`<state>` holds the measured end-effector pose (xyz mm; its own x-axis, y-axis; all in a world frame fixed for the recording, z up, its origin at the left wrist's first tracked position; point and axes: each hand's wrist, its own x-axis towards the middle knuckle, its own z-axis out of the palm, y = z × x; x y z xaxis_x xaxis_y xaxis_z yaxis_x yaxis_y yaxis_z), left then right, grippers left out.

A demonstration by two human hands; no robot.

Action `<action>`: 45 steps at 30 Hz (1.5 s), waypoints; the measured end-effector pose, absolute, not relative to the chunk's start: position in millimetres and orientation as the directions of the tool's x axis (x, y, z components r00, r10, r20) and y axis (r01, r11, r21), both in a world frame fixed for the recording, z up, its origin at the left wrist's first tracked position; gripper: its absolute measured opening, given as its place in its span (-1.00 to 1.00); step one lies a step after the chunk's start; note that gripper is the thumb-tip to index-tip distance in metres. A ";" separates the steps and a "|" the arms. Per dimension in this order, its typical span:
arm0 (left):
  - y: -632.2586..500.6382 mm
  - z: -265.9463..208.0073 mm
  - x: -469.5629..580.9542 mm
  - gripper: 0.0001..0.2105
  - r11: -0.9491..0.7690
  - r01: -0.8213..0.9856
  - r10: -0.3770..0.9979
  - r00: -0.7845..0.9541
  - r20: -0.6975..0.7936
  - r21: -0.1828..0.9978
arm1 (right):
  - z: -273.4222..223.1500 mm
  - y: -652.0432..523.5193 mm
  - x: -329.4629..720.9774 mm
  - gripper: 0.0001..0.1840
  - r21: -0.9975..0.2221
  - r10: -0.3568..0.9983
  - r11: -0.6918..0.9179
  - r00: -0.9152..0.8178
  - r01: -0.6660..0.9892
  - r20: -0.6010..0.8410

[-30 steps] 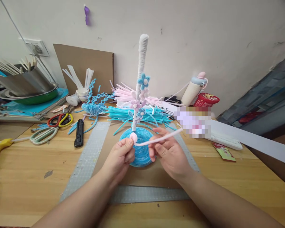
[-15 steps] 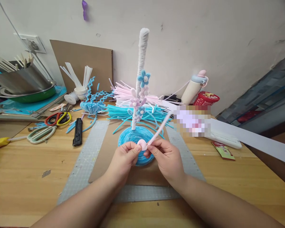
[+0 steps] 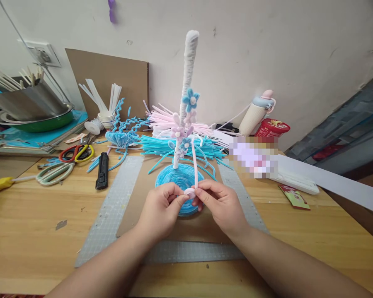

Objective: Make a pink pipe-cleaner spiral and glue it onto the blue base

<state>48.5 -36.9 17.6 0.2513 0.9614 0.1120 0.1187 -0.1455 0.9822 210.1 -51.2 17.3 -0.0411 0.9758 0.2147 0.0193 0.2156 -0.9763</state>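
My left hand (image 3: 161, 208) pinches the round coil (image 3: 190, 191) of a fuzzy pink pipe cleaner (image 3: 195, 165); my right hand (image 3: 224, 205) grips its stem.

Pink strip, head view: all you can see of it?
The pink strip is pale, slim and soft-looking, like a pipe cleaner. One end is wound into a small coil, pinched by the left hand; the right hand pinches the strip beside the coil. Its free length rises nearly upright, the coil in front of the blue disc.
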 end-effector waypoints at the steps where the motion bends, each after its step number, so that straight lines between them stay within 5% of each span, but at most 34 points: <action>1: -36.0 19.8 45.8 -0.80 -0.216 0.205 0.952 0.262 0.159 0.955 | 19.9 -51.4 212.5 -0.85 -0.955 0.958 0.284 -0.062 0.082 0.280; 5: -32.8 30.0 36.2 -0.83 -0.453 0.326 0.862 0.396 0.315 0.830 | 29.8 -53.2 221.7 -0.89 -0.715 0.779 0.627 -0.232 0.311 0.582; 9: -32.3 34.8 29.4 -0.85 -0.604 0.329 0.748 0.549 0.373 0.726 | 31.7 -56.3 225.7 -0.84 -0.531 0.639 0.767 -0.353 0.360 0.684; 16: -30.3 34.9 24.1 -0.84 -0.727 0.443 0.659 0.666 0.350 0.525 | 28.9 -57.1 230.6 -0.79 -0.264 0.529 0.836 -0.580 0.481 0.620; 25: -45.7 40.6 19.1 -0.87 -0.877 0.464 0.451 0.710 0.542 0.123 | 45.0 -82.3 218.4 -0.47 -0.085 0.479 0.803 -0.554 0.590 0.681; 30: -50.3 40.7 12.1 -0.85 -0.888 0.459 0.382 0.701 0.602 0.029 | 35.5 -85.7 220.4 -0.31 -0.097 0.470 0.805 -0.529 0.586 0.706; 39: -63.8 39.6 4.4 -0.73 -0.947 0.321 0.206 0.625 0.753 -0.007 | 38.4 -95.9 221.1 -0.40 -0.152 0.447 0.854 -0.551 0.498 0.705; 42: -58.0 38.2 12.0 -0.82 -0.895 0.440 0.366 0.630 0.685 0.073 | 33.8 -86.4 217.3 -0.47 -0.211 0.459 0.846 -0.465 0.490 0.757; 45: -44.9 33.4 22.0 -0.83 -0.755 0.615 0.637 0.607 0.475 0.227 | 21.7 -70.3 211.4 -0.68 -0.523 0.722 0.685 -0.379 0.506 0.579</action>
